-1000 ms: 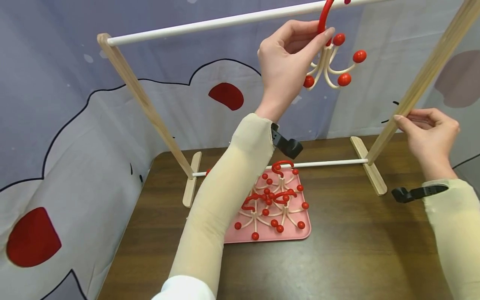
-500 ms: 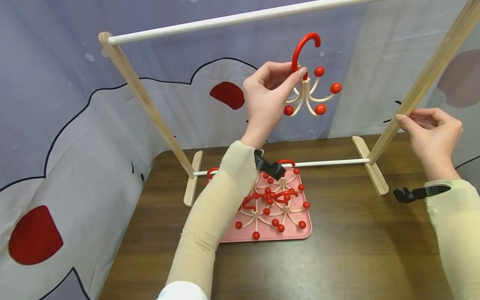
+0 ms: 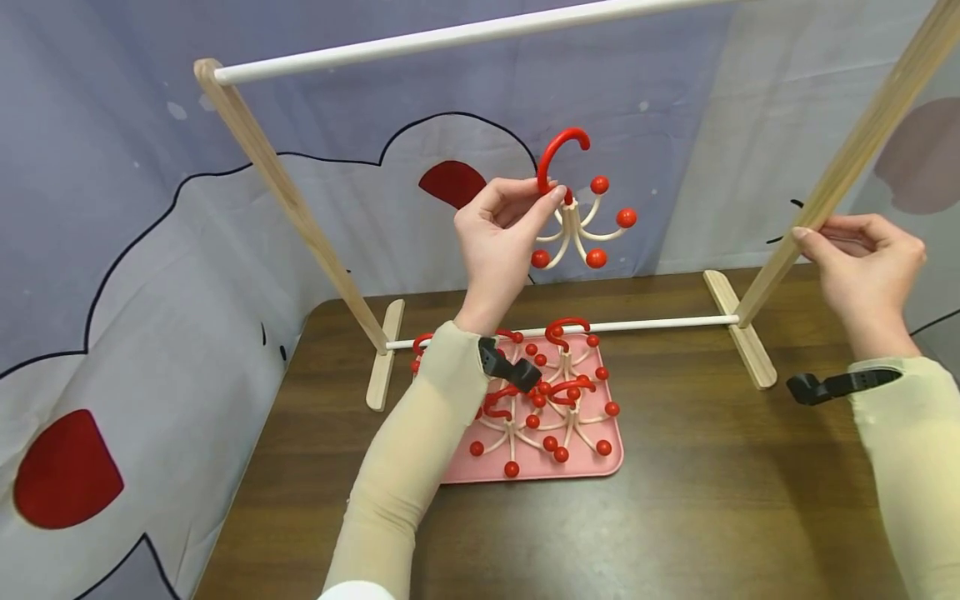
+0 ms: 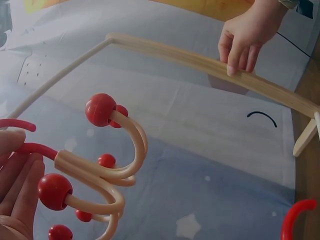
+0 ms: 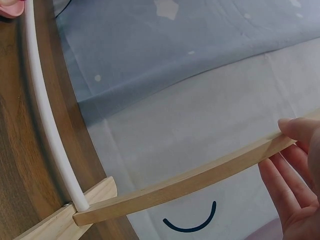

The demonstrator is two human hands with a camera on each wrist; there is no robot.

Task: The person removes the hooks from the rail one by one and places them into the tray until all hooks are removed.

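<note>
My left hand [image 3: 498, 250] pinches the red hook of a multi-arm hanger [image 3: 572, 221] between thumb and fingers. Curved cream arms tipped with red balls spread from its stem, seen close up in the left wrist view. It hangs in the air below the white top bar [image 3: 450, 42] of a wooden rack. At the other side, my right hand [image 3: 870, 267] grips the rack's right wooden post [image 3: 840, 175], thumb on one face and fingers behind. The right wrist view shows this same post [image 5: 185, 182] running down to its foot.
Several similar hangers with red hooks [image 3: 566, 387] lie on a pink tray [image 3: 585, 467] on the brown table [image 3: 697, 500], partly hidden by my left forearm. A white lower bar [image 3: 660, 325] joins the rack's feet, one of them the left foot [image 3: 385, 358]. A patterned curtain [image 3: 187, 275] hangs behind.
The left hand has come down and to the left with the hanger, from up by the top bar to below it. The right hand stays on the post.
</note>
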